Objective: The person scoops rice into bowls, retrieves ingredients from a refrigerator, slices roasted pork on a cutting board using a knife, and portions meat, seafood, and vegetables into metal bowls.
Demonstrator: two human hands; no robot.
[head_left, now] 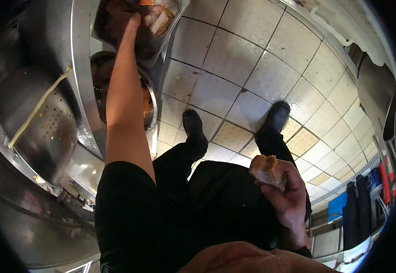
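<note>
My right hand is closed around a piece of bread with a rough, uneven top edge; a whitish, see-through wrap seems to cover its lower part. It is held in front of my dark clothes. My left arm stretches forward over a metal tray, and my left hand is in shadow at its near part, fingers not readable. Beside that hand in the tray lie pale and browned food pieces, partly cut off by the frame. Below the tray, a round pan with orange-brown contents is partly hidden by my forearm.
On the left is a large metal colander with a pale yellow strip across it. A steel counter edge runs beside it. Light floor tiles lie around my black shoes. Dark and blue items sit at lower right.
</note>
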